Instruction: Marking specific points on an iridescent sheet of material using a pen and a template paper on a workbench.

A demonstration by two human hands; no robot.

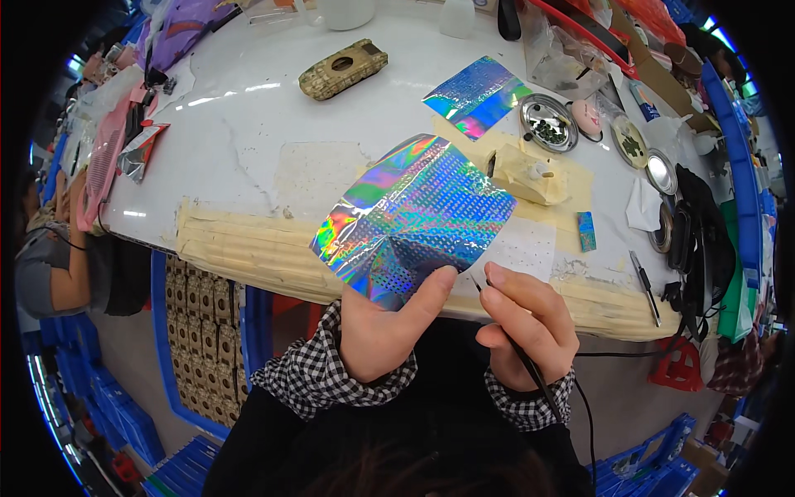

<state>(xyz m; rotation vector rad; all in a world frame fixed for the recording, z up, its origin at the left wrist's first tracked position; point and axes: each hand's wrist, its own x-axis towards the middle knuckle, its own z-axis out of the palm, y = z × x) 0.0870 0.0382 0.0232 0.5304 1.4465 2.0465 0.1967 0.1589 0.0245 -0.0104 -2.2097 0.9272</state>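
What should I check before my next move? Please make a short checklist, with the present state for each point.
1. Holographic sheet held by the left hand: ok.
2. Slim black tool gripped in the right hand: ok.
3. Sheet flat: not ok, it is bent.
4. Anything on the tool's tip: cannot tell, too small.
5. Camouflage model tank hull in hand: not ok, it lies on the white table.
6. Dark green parts in the round metal dish: ok.

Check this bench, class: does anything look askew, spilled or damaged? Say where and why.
Scuffed, wrinkled tape lines the near edge of the white table, rougher than the surface beyond. The shiny sheet in the left hand is bowed, not flat, perhaps just from handling. No clear spill shows.
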